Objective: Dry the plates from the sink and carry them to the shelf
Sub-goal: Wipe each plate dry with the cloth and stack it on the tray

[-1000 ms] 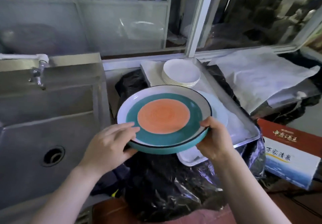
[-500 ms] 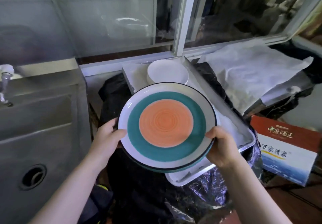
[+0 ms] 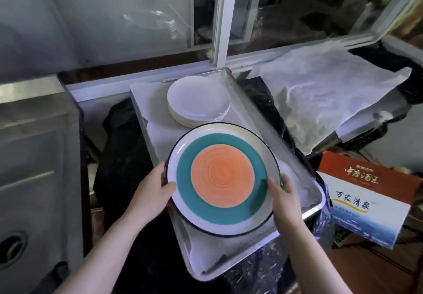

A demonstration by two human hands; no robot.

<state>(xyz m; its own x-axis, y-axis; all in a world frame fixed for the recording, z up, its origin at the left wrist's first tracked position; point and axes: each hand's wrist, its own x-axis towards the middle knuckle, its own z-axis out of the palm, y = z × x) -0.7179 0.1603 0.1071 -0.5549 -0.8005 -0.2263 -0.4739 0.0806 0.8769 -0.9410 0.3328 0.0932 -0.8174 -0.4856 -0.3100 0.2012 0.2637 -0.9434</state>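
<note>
A large plate (image 3: 223, 177) with an orange centre, a teal ring and a white, dark-edged rim is held over the near half of a metal tray (image 3: 304, 170). My left hand (image 3: 152, 194) grips its left rim, thumb on top. My right hand (image 3: 285, 200) grips the right rim the same way. The plate tilts slightly toward me. A stack of small white plates (image 3: 198, 98) sits at the tray's far end. The steel sink (image 3: 34, 156) lies at the left, its drain (image 3: 11, 248) showing.
The tray is lined with white paper and rests on black plastic sheeting (image 3: 123, 161). Crumpled white paper (image 3: 325, 94) covers the counter at the right. A red, white and blue carton (image 3: 366, 202) stands at the right below the counter. Windows run along the back.
The plate has moved right and lower, from beside the sink to over the tray, and both hands stay on its rim. The view has swung right, so the tap is out of sight.
</note>
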